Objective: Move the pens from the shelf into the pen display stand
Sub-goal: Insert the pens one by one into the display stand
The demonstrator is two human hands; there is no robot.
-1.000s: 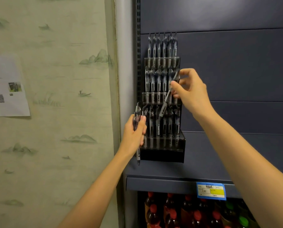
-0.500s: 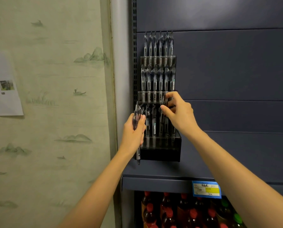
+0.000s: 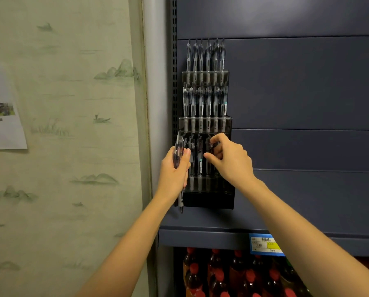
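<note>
A black three-tier pen display stand (image 3: 208, 199) hangs on the dark blue shelf back panel. Its top and middle tiers hold rows of several clear pens (image 3: 205, 99). My left hand (image 3: 173, 174) is at the stand's lower left, closed around a small bunch of pens (image 3: 178, 154) held upright, one tip poking out below the fist. My right hand (image 3: 228, 159) is at the bottom tier, its fingertips pinched on the top of a pen (image 3: 211, 146) that stands in a slot there. Other bottom-tier pens stand between my two hands.
A patterned wall with a taped paper sheet (image 3: 3, 116) fills the left. A grey shelf upright (image 3: 155, 103) runs beside the stand. Below the shelf ledge (image 3: 200, 237) with its blue-yellow price tag (image 3: 265, 244) stand several red-capped bottles (image 3: 217, 275).
My right hand came down from the middle tier with a tilted pen to the bottom tier, where the pen now stands upright in a slot. My left hand has stayed put.
</note>
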